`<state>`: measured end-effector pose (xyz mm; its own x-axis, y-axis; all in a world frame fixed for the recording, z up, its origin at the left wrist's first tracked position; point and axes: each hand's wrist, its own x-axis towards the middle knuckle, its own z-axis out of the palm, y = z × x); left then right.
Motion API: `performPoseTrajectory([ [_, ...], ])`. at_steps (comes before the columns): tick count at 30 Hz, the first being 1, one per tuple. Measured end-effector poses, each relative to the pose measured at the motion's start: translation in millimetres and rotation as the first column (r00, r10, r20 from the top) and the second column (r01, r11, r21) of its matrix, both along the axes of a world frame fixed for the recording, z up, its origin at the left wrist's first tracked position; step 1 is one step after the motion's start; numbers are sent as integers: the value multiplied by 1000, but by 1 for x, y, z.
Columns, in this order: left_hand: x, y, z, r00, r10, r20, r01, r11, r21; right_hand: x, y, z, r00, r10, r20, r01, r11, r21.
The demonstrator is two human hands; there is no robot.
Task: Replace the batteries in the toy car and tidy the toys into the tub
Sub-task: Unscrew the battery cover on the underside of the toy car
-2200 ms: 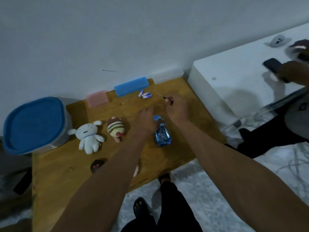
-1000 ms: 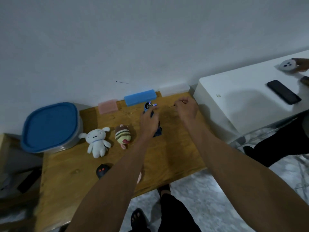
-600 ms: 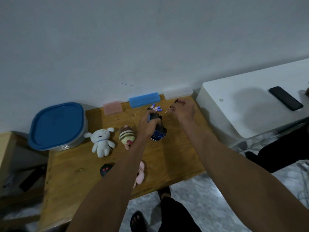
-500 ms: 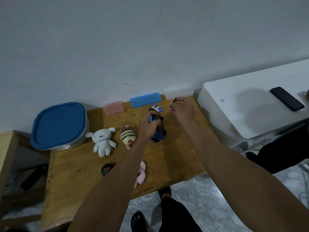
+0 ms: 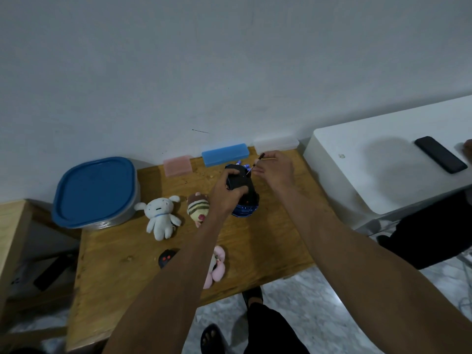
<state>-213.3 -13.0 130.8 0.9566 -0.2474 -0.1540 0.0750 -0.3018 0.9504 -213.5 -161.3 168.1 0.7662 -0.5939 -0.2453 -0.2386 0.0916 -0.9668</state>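
The left hand (image 5: 226, 194) grips the toy car (image 5: 242, 190), which is turned underside-up and tilted above the worktop (image 5: 268, 238). The right hand (image 5: 274, 167) pinches a thin screwdriver (image 5: 255, 163) with its tip at the far end of the car's dark underside. This looks like the opening of the battery cover, so the swap is at an early stage. Loose batteries (image 5: 242, 164) lie just behind the car, near the blue case (image 5: 224, 154); whether they are fresh or spent I cannot tell. Tidying has not begun: the white plush (image 5: 161, 215), the striped plush (image 5: 197, 206), the pink plush (image 5: 217, 267) and a small black remote (image 5: 166, 258) lie on the worktop. The tub (image 5: 95, 192) sits at the left corner with its blue lid on.
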Motion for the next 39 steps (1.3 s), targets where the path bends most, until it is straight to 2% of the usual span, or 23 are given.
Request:
performPoseTrajectory([
  [11,3,6,-7,1000,-6,25,8,997,-77,1,6,-8,997,75,10,-74,994,-78],
  [32,2,8,-14,999,1,36,1,997,-78,2,8,-15,996,90,10,-87,984,-158],
  [35,2,8,-15,999,-1,45,4,997,-75,0,10,-12,994,107,12,-102,972,-211],
  [39,1,7,-12,999,4,46,-1,998,-65,-2,14,-10,987,163,11,-147,915,-375],
])
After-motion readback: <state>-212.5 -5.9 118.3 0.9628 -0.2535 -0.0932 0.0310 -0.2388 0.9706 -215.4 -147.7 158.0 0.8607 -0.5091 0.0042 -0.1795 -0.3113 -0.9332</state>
